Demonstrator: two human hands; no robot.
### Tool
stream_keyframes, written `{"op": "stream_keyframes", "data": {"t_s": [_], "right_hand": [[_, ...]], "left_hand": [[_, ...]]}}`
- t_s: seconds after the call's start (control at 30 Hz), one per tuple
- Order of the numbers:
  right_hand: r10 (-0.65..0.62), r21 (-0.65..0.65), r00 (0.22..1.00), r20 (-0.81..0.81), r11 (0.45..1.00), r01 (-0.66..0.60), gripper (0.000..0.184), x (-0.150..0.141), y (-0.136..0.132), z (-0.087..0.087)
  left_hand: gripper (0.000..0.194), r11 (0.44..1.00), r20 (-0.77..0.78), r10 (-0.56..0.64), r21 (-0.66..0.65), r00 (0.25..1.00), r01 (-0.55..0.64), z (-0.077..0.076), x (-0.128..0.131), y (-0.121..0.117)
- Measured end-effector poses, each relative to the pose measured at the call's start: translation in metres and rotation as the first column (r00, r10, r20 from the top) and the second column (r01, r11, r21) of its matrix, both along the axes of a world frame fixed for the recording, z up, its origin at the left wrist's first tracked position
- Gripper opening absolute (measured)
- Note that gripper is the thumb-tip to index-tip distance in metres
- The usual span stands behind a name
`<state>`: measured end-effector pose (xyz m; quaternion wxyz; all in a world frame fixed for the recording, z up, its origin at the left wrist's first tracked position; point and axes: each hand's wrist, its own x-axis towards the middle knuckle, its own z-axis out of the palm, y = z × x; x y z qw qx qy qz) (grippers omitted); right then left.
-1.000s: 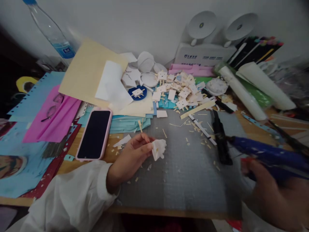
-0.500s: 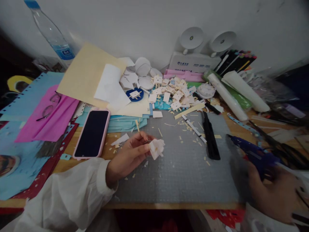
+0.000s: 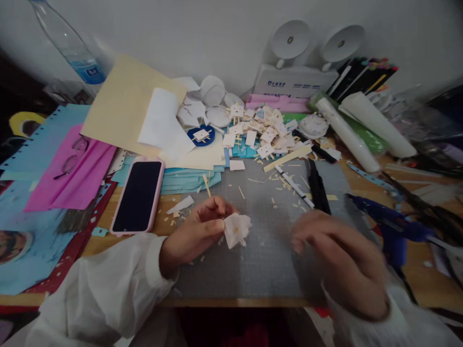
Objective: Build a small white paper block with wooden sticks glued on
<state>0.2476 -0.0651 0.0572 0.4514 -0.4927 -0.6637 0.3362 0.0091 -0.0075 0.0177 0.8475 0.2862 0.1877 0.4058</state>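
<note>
Between thumb and fingers, my left hand (image 3: pixel 197 229) pinches a small crumpled white paper piece (image 3: pixel 238 230) with a yellowish spot at its middle. It is held just above the grey cutting mat (image 3: pixel 267 274). My right hand (image 3: pixel 336 255) hovers over the mat's right side, smeared by motion, and its fingers cannot be made out well. To the right of that hand a blue glue gun (image 3: pixel 390 219) lies on the table. A black utility knife (image 3: pixel 318 188) rests just beyond the right hand, partly hidden by it, beside a white pen (image 3: pixel 294 186).
A phone (image 3: pixel 138 196) in a pink case lies left of my left hand. Behind the mat is a heap of small paper figures (image 3: pixel 269 132). Scissors (image 3: pixel 430 202) lie at the right, a water bottle (image 3: pixel 72 48) stands back left, and glasses (image 3: pixel 70 164) rest on pink paper.
My right hand has put the blue glue gun down at the right and let go of it, then moved left over the mat. My left hand keeps its hold on the white paper piece.
</note>
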Motion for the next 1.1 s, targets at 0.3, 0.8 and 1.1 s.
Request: {"op": "stream_keyframes", "data": {"t_s": [0.3, 0.8, 1.1], "right_hand": [[0.294, -0.314, 0.829, -0.475, 0.823, -0.472, 0.013, -0.042, 0.055, -0.017], [0.242, -0.243, 0.876, -0.416, 0.899, -0.364, 0.012, -0.048, 0.037, -0.031], [0.161, -0.352, 0.819, -0.551, 0.845, -0.403, 0.023, -0.050, 0.037, -0.038]], "left_hand": [[0.028, 0.998, -0.087, -0.010, 0.057, 0.996, 0.015, -0.004, -0.002, 0.003], [0.027, 0.987, -0.165, 0.010, 0.161, 0.986, 0.017, -0.004, 0.002, 0.003], [0.029, 0.984, -0.181, 0.027, 0.180, 0.983, 0.006, -0.003, 0.002, 0.002]]}}
